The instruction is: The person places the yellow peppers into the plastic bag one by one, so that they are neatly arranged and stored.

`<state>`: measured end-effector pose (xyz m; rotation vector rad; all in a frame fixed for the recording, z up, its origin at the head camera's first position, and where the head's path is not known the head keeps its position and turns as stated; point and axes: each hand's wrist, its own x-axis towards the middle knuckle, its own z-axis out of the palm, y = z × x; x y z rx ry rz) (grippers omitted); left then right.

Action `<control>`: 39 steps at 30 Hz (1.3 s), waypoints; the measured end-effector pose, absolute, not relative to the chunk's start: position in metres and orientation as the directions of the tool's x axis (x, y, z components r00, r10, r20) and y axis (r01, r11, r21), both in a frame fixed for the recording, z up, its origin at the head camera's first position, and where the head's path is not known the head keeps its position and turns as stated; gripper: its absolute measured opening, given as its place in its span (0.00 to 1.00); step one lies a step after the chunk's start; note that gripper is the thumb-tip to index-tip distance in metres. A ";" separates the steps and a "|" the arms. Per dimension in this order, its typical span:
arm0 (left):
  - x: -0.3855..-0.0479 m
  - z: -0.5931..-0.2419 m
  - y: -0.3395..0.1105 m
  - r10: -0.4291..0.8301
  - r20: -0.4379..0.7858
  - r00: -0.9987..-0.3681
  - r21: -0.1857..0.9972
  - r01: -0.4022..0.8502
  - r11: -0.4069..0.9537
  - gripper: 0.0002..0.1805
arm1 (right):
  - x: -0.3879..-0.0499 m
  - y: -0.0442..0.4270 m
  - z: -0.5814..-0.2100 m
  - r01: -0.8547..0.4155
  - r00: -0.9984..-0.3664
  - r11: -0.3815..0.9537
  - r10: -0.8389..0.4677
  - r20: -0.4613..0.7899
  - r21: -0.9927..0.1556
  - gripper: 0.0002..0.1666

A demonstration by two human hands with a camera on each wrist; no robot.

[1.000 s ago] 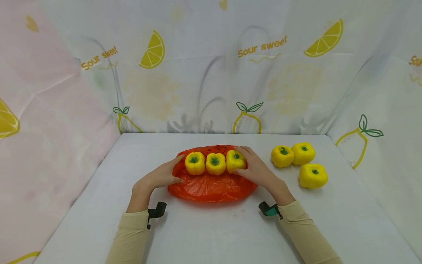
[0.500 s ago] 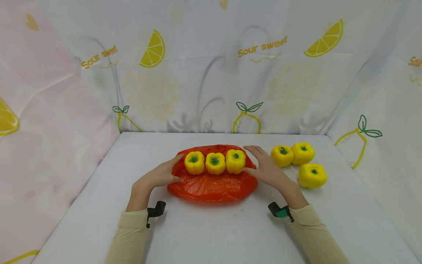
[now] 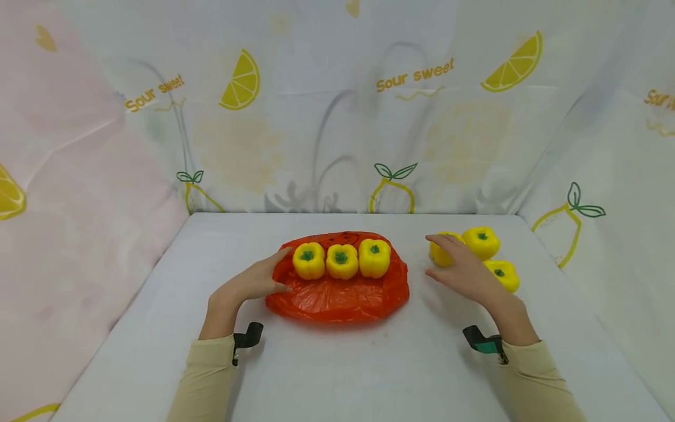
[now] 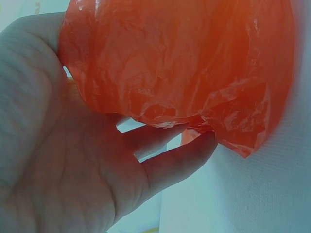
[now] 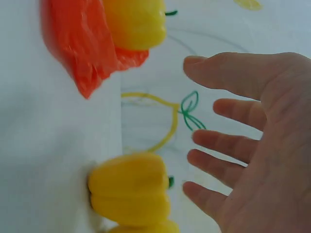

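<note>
In the head view, a red plastic bag (image 3: pixel 337 302) lies on the table with three yellow bell peppers in a row on it: a left one (image 3: pixel 308 261), a middle one (image 3: pixel 342 262) and a right one (image 3: pixel 375 259). My left hand (image 3: pixel 252 282) touches the bag's left edge with spread fingers; in the left wrist view bag film (image 4: pixel 170 53) hides some fingertips. Thumb and fingers apart, my right hand (image 3: pixel 466 275) hovers right of the bag, before a yellow bell pepper (image 3: pixel 440 256) that it partly covers. The right wrist view shows nothing in this hand (image 5: pixel 272 141).
Two more yellow bell peppers, one behind (image 3: pixel 481 242) and one nearer the front (image 3: pixel 504 275), stand at the table's right. The white table (image 3: pixel 337 375) ends at a lemon-printed curtain (image 3: pixel 300 146) at the back and sides.
My right hand has let go of the right pepper on the bag and moved right, to the loose peppers. My left hand has stayed at the bag's edge.
</note>
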<state>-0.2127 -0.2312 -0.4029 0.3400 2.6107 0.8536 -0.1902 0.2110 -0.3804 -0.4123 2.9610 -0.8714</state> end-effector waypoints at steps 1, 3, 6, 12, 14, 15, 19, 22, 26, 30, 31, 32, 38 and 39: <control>-0.213 -0.403 -0.232 0.338 -0.269 -0.902 0.609 0.113 0.785 0.49 | -0.188 0.216 -0.378 -0.251 -0.963 0.808 -0.266 0.050 -0.533 0.40; -0.213 -0.404 -0.232 0.346 -0.261 -0.901 0.612 0.122 0.781 0.49 | -0.184 0.225 -0.375 -0.268 -0.958 0.808 -0.280 0.057 -0.525 0.41; -0.213 -0.405 -0.232 0.356 -0.248 -0.901 0.611 0.140 0.779 0.49 | -0.180 0.238 -0.370 -0.288 -0.952 0.810 -0.302 0.058 -0.510 0.41; -0.213 -0.406 -0.233 0.359 -0.246 -0.900 0.614 0.142 0.777 0.49 | -0.176 0.259 -0.366 -0.233 -0.960 0.846 -0.280 -0.028 -0.479 0.39; -0.213 -0.406 -0.233 0.355 -0.251 -0.900 0.616 0.135 0.776 0.49 | -0.175 0.264 -0.364 -0.220 -0.961 0.851 -0.274 -0.045 -0.477 0.39; -0.214 -0.406 -0.233 0.352 -0.254 -0.901 0.618 0.129 0.776 0.49 | -0.175 0.267 -0.363 -0.210 -0.962 0.852 -0.268 -0.055 -0.479 0.40; -0.214 -0.407 -0.234 0.346 -0.259 -0.902 0.618 0.121 0.777 0.50 | -0.174 0.279 -0.362 -0.187 -0.963 0.858 -0.256 -0.084 -0.478 0.42; -0.214 -0.408 -0.234 0.349 -0.257 -0.901 0.618 0.124 0.776 0.50 | -0.174 0.288 -0.365 -0.169 -0.962 0.866 -0.249 -0.113 -0.472 0.43; -0.214 -0.407 -0.234 0.352 -0.256 -0.900 0.622 0.125 0.773 0.50 | -0.173 0.298 -0.372 -0.163 -0.959 0.877 -0.248 -0.135 -0.453 0.44; -0.213 -0.406 -0.234 0.356 -0.253 -0.900 0.625 0.128 0.770 0.49 | -0.172 0.304 -0.374 -0.173 -0.958 0.884 -0.254 -0.136 -0.434 0.44; -0.213 -0.406 -0.234 0.356 -0.253 -0.899 0.624 0.130 0.770 0.50 | -0.172 0.305 -0.375 -0.174 -0.958 0.885 -0.254 -0.136 -0.432 0.44; -0.213 -0.406 -0.234 0.355 -0.254 -0.900 0.623 0.129 0.771 0.50 | -0.172 0.305 -0.374 -0.175 -0.957 0.885 -0.255 -0.135 -0.432 0.44; -0.213 -0.405 -0.236 0.361 -0.258 -0.896 0.628 0.128 0.768 0.49 | -0.171 0.303 -0.373 -0.169 -0.959 0.877 -0.252 -0.133 -0.450 0.43; -0.213 -0.405 -0.236 0.364 -0.257 -0.895 0.630 0.130 0.766 0.49 | -0.171 0.302 -0.373 -0.162 -0.959 0.876 -0.249 -0.138 -0.453 0.43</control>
